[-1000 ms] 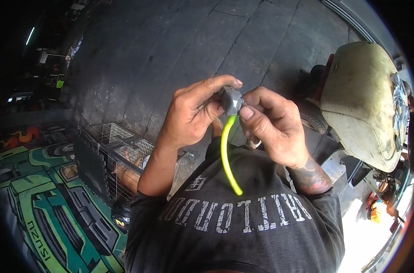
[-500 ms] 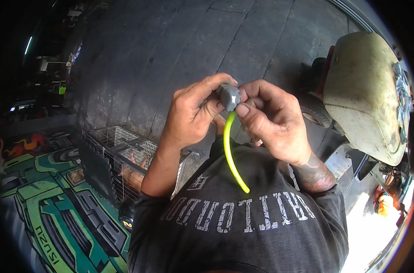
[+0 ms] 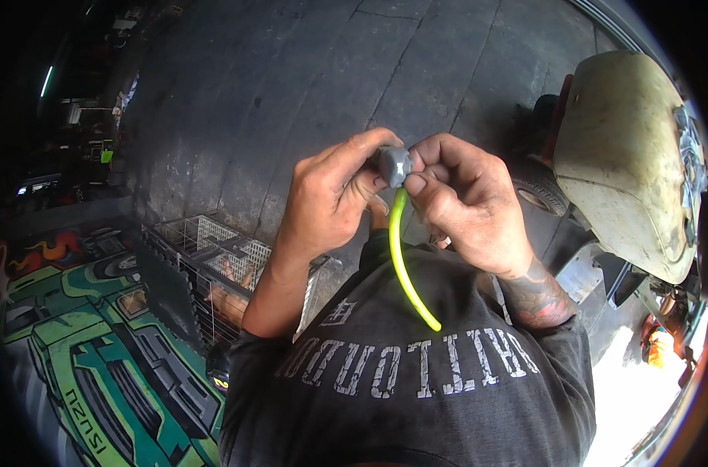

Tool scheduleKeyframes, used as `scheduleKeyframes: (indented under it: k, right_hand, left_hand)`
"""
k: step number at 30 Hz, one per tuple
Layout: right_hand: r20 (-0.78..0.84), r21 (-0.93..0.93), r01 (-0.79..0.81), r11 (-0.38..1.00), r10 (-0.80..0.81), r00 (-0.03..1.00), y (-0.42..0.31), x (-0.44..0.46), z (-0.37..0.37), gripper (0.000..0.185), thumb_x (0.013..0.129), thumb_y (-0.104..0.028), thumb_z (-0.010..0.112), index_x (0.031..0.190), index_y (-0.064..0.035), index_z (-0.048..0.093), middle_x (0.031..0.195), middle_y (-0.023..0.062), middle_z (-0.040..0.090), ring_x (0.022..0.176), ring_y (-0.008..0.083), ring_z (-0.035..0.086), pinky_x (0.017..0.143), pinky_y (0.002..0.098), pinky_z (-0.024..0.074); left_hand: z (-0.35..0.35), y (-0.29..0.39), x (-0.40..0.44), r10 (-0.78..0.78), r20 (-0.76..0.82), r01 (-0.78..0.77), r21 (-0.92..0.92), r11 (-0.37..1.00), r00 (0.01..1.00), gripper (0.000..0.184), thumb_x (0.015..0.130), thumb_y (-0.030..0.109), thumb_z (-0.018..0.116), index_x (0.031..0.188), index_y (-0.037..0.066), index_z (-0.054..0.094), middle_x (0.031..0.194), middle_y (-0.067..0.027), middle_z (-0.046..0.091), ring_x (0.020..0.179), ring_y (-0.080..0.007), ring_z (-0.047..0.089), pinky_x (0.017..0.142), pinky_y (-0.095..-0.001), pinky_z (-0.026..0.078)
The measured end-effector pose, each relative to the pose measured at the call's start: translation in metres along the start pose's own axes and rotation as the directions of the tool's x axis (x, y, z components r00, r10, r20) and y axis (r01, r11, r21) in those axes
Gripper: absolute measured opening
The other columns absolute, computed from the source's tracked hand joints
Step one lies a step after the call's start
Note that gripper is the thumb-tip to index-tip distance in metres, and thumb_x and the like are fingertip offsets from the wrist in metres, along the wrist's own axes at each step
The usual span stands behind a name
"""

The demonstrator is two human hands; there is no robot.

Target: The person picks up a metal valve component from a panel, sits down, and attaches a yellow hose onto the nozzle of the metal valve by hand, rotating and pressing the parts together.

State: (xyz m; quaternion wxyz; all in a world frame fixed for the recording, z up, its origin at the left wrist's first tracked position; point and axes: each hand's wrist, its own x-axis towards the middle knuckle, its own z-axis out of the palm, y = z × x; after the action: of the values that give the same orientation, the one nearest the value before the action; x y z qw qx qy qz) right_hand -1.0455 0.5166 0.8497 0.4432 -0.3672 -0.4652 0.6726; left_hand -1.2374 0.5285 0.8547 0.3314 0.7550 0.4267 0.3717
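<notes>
A small grey faceted piece (image 3: 395, 165), its exact kind unclear, is held up between my hands in front of my chest. From its lower end hangs a bright yellow-green tube (image 3: 403, 268), curving down to the right over my dark shirt. My left hand (image 3: 330, 191) is closed on the piece's left side, with index finger on top and thumb below. At its right edge, my right hand (image 3: 470, 206) pinches the piece between thumb and curled fingers, close to where the tube emerges. The palms hide part of the grip.
Dark concrete floor (image 3: 323, 93) stretches ahead. On the right stand a worn, pale vehicle body part (image 3: 614, 163) and a tyre (image 3: 541, 191). To the left are a wire cage (image 3: 214, 257) and a green painted panel lettered ISUZU (image 3: 120, 366).
The tube's free end has swung slightly to the right. Both hands keep nearly the same grip on the grey piece, with only a small shift of the fingers.
</notes>
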Motion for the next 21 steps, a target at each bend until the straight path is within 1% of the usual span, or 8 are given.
scheduleKeyframes:
  k: [3, 6, 9, 12, 16, 17, 19, 21]
  right_hand:
    - [-0.009, -0.026, -0.016, 1.000, 0.015, 1.000, -0.001, 0.001, -0.002, 0.006, 0.087, -0.006, 0.064, 0.086, -0.0004, 0.061, 0.063, -0.0057, 0.051, 0.057, 0.0005, 0.042, 0.050, 0.0209, 0.0362]
    - [0.017, 0.029, 0.003, 1.000, -0.004, 1.000, -0.001, 0.001, -0.004, 0.008, 0.090, -0.006, 0.065, 0.087, -0.0002, 0.060, 0.063, -0.0057, 0.052, 0.057, 0.0002, 0.043, 0.050, 0.0204, 0.0364]
    - [0.042, 0.154, 0.028, 0.988, -0.034, 0.999, 0.001, -0.001, -0.004, 0.010, 0.093, -0.008, 0.066, 0.090, 0.0001, 0.060, 0.064, -0.0053, 0.053, 0.058, -0.0003, 0.044, 0.050, 0.0195, 0.0362]
    - [0.006, 0.165, 0.070, 0.984, -0.072, 0.997, 0.002, -0.004, -0.001, 0.011, 0.095, -0.009, 0.065, 0.091, 0.0005, 0.061, 0.063, -0.0046, 0.053, 0.057, -0.0004, 0.044, 0.050, 0.0188, 0.0359]
    - [0.002, 0.110, 0.095, 0.989, -0.096, 0.995, 0.002, -0.009, -0.003, 0.011, 0.095, -0.009, 0.064, 0.091, 0.0011, 0.061, 0.062, -0.0037, 0.055, 0.056, 0.0001, 0.046, 0.049, 0.0191, 0.0363]
    - [0.004, 0.114, 0.101, 0.988, -0.102, 0.995, 0.003, -0.009, -0.002, 0.011, 0.095, -0.009, 0.064, 0.091, 0.0013, 0.061, 0.061, -0.0036, 0.055, 0.056, 0.0002, 0.046, 0.049, 0.0191, 0.0364]
    - [0.005, 0.136, 0.098, 0.986, -0.099, 0.995, 0.003, -0.010, -0.001, 0.012, 0.096, -0.009, 0.063, 0.091, 0.0015, 0.061, 0.061, -0.0034, 0.056, 0.055, 0.0004, 0.046, 0.048, 0.0192, 0.0367]
    - [0.004, 0.172, 0.076, 0.982, -0.078, 0.997, 0.001, -0.012, 0.000, 0.013, 0.096, -0.010, 0.063, 0.090, 0.0017, 0.061, 0.060, -0.0033, 0.056, 0.055, 0.0006, 0.047, 0.048, 0.0193, 0.0369]
  left_hand:
    - [0.001, -0.001, 0.001, -0.014, 0.011, 0.014, 0.021, 1.000, 1.000, 0.035, 0.091, 0.020, 0.066, 0.118, -0.003, 0.063, 0.097, -0.0113, 0.071, 0.086, -0.0159, 0.068, 0.072, -0.0267, 0.054]
    - [0.006, -0.006, 0.005, 0.039, 0.003, -0.039, -0.074, 0.997, 0.999, 0.023, 0.094, 0.007, 0.060, 0.116, -0.001, 0.061, 0.083, -0.0097, 0.067, 0.067, -0.0140, 0.069, 0.052, -0.0257, 0.056]
    - [0.010, -0.016, 0.006, 0.046, 0.037, -0.036, -0.245, 0.969, 0.998, 0.024, 0.097, 0.013, 0.059, 0.115, -0.002, 0.062, 0.082, -0.0086, 0.067, 0.068, -0.0115, 0.067, 0.055, -0.0228, 0.054]
    - [0.012, -0.023, 0.006, 0.053, 0.102, -0.011, -0.374, 0.927, 0.993, 0.028, 0.098, 0.019, 0.059, 0.116, -0.002, 0.061, 0.084, -0.0078, 0.067, 0.070, -0.0106, 0.065, 0.056, -0.0215, 0.052]
    - [0.014, -0.013, 0.001, -0.084, 0.183, 0.171, -0.536, 0.827, 0.979, 0.033, 0.098, 0.022, 0.059, 0.120, -0.002, 0.060, 0.092, -0.0075, 0.066, 0.075, -0.0113, 0.065, 0.057, -0.0222, 0.050]
    - [0.016, -0.013, -0.002, -0.125, 0.201, 0.221, -0.584, 0.781, 0.972, 0.034, 0.098, 0.023, 0.059, 0.121, -0.002, 0.059, 0.094, -0.0076, 0.066, 0.078, -0.0114, 0.064, 0.059, -0.0225, 0.050]
    - [0.018, -0.014, -0.005, -0.149, 0.212, 0.252, -0.632, 0.733, 0.966, 0.035, 0.098, 0.024, 0.059, 0.122, -0.002, 0.059, 0.098, -0.0077, 0.066, 0.082, -0.0117, 0.063, 0.063, -0.0231, 0.050]
    - [0.020, -0.016, -0.008, -0.121, 0.196, 0.221, -0.641, 0.735, 0.973, 0.037, 0.098, 0.024, 0.059, 0.123, -0.003, 0.058, 0.101, -0.0078, 0.065, 0.087, -0.0120, 0.062, 0.069, -0.0237, 0.051]
